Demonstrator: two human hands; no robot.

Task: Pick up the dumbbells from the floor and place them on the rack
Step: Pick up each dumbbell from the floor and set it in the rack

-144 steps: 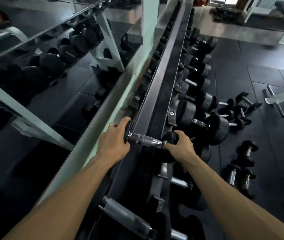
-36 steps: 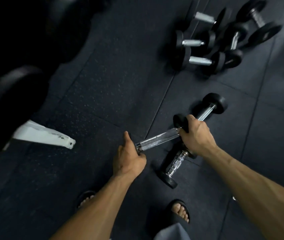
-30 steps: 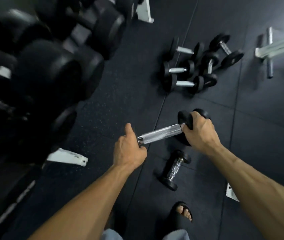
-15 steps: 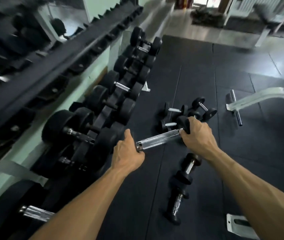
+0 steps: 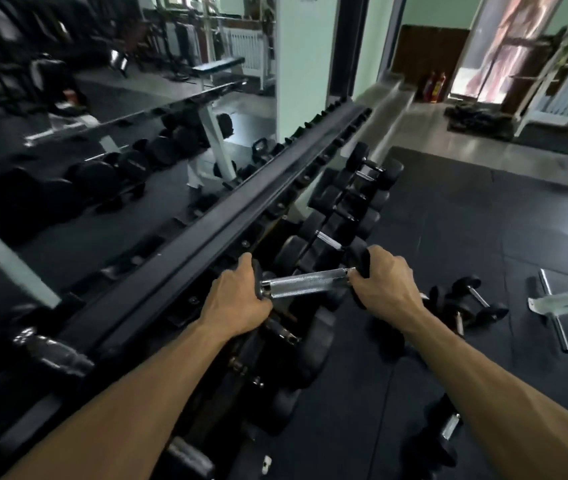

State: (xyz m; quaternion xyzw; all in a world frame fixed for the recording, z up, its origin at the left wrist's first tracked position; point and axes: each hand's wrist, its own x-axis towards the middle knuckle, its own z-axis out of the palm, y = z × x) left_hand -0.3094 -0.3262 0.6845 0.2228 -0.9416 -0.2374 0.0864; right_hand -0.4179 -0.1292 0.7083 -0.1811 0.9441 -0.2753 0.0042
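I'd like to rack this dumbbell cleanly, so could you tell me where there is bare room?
The top rail beyond the left hand looks bare. The lower tier is packed, and loose dumbbells crowd the floor past the right hand.

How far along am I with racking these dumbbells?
Done: many dumbbells sit on the rack. In hand: one dumbbell, left hand and right hand gripping its ends beside the rack. Left: a cluster on the floor and one nearer.
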